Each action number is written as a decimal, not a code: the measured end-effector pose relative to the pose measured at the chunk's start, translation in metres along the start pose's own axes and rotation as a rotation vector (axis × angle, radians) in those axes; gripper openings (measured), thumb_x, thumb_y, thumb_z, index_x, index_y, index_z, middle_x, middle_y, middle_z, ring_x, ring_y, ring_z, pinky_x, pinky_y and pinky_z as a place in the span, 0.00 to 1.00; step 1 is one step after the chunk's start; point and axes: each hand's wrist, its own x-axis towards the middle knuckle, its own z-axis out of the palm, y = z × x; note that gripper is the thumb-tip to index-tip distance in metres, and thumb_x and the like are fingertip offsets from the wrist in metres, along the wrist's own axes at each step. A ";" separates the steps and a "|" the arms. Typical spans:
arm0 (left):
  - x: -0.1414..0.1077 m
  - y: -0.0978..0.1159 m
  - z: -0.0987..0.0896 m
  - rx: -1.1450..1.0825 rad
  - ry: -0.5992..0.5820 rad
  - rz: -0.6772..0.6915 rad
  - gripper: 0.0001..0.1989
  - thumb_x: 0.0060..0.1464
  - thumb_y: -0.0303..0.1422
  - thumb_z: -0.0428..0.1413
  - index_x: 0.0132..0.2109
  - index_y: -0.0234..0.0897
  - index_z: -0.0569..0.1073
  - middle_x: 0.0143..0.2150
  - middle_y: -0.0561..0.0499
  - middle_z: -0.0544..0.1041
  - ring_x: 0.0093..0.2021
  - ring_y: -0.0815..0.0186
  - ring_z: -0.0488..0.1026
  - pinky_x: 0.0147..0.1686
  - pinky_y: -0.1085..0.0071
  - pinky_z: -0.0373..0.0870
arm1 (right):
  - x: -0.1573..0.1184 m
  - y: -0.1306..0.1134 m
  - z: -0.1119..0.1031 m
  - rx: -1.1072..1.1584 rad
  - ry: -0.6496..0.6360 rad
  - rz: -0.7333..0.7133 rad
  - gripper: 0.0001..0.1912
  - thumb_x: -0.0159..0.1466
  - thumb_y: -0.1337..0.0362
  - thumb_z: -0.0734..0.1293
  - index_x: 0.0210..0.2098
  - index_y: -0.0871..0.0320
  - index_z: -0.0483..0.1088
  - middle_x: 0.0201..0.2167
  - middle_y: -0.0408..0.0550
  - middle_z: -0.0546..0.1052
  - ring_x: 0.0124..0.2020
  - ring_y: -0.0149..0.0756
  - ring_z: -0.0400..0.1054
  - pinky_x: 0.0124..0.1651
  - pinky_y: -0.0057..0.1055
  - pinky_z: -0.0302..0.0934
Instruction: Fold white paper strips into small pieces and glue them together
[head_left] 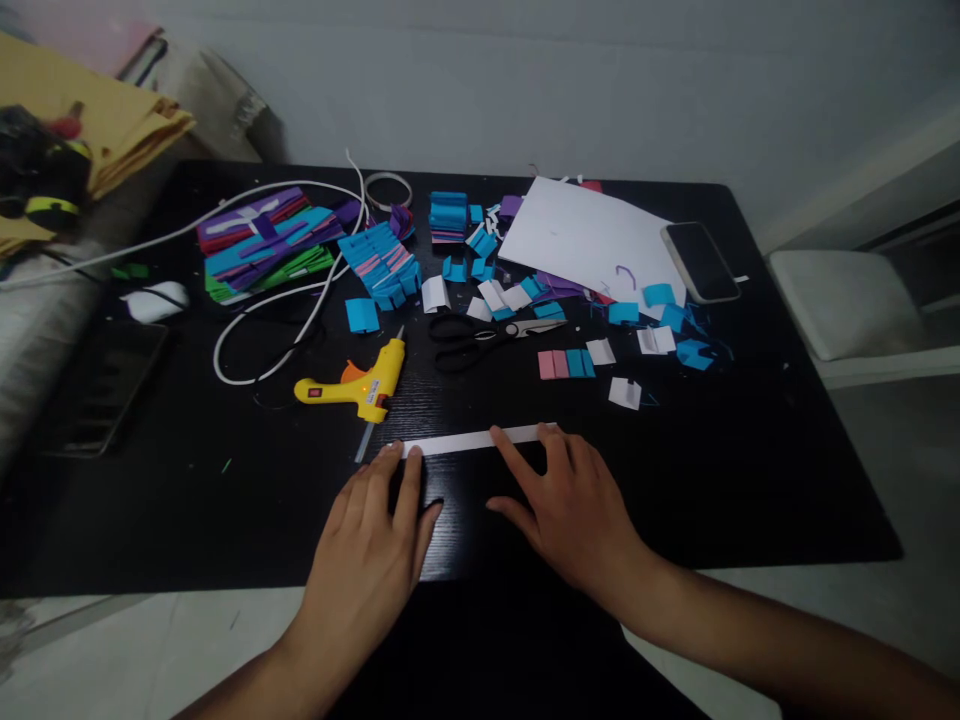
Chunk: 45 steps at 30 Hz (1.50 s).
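Observation:
A narrow white paper strip (456, 442) lies flat on the black table, running left to right in front of me. My left hand (369, 530) rests its fingertips on the strip's left end, fingers stretched out. On the right part of the strip, my right hand (574, 500) presses its fingertips, with fingers spread and thumb apart. Just beyond my left hand is a yellow glue gun (360, 385) on its side, a clear glue stick (364, 442) poking from its back. Black-handled scissors (480, 338) lie beyond the strip.
Folded blue and white paper pieces (625, 393) are scattered behind my right hand. Bundled coloured strips (262, 245) and a white cable (225, 340) lie back left. White sheets (585, 235) and a phone (699, 260) are back right. A tape roll (388, 177) sits at the rear.

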 end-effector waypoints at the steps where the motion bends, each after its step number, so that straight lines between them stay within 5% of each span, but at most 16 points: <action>1: 0.000 0.000 0.000 -0.001 0.002 -0.002 0.27 0.70 0.39 0.51 0.67 0.22 0.64 0.61 0.25 0.71 0.55 0.44 0.75 0.52 0.49 0.76 | -0.001 0.001 0.000 0.004 0.002 0.004 0.39 0.68 0.43 0.67 0.69 0.59 0.65 0.52 0.74 0.75 0.48 0.62 0.72 0.44 0.54 0.73; 11: 0.003 -0.003 -0.003 -0.014 0.004 0.023 0.28 0.69 0.38 0.53 0.67 0.19 0.64 0.58 0.25 0.71 0.51 0.44 0.74 0.47 0.50 0.77 | -0.010 0.014 0.004 0.132 0.072 0.030 0.34 0.76 0.49 0.57 0.63 0.78 0.66 0.55 0.73 0.76 0.56 0.59 0.72 0.53 0.53 0.72; 27: 0.006 -0.016 -0.003 -0.102 -0.010 0.041 0.30 0.68 0.41 0.54 0.67 0.21 0.63 0.56 0.29 0.73 0.50 0.46 0.73 0.46 0.52 0.76 | -0.018 0.052 0.007 0.266 0.121 0.116 0.20 0.75 0.58 0.62 0.59 0.62 0.73 0.52 0.64 0.75 0.52 0.55 0.72 0.49 0.52 0.72; 34: 0.044 -0.012 -0.017 -0.178 0.116 0.099 0.12 0.68 0.32 0.55 0.51 0.27 0.75 0.49 0.36 0.76 0.42 0.53 0.74 0.39 0.57 0.74 | 0.002 0.063 0.012 0.448 0.168 0.095 0.18 0.72 0.63 0.67 0.59 0.62 0.72 0.51 0.58 0.76 0.52 0.48 0.71 0.52 0.48 0.71; 37: 0.066 -0.006 -0.014 -0.260 0.125 0.189 0.10 0.68 0.29 0.54 0.52 0.29 0.76 0.47 0.40 0.78 0.42 0.55 0.75 0.41 0.58 0.74 | 0.012 0.065 0.011 0.504 0.138 0.074 0.12 0.72 0.65 0.67 0.53 0.60 0.76 0.51 0.57 0.76 0.52 0.48 0.71 0.53 0.48 0.71; 45: 0.107 -0.003 -0.010 -0.363 -0.208 0.284 0.06 0.68 0.31 0.54 0.46 0.35 0.76 0.40 0.46 0.76 0.39 0.57 0.74 0.39 0.61 0.73 | 0.026 0.067 0.001 0.630 0.025 0.109 0.03 0.68 0.70 0.70 0.41 0.56 0.74 0.42 0.49 0.77 0.46 0.42 0.72 0.49 0.41 0.70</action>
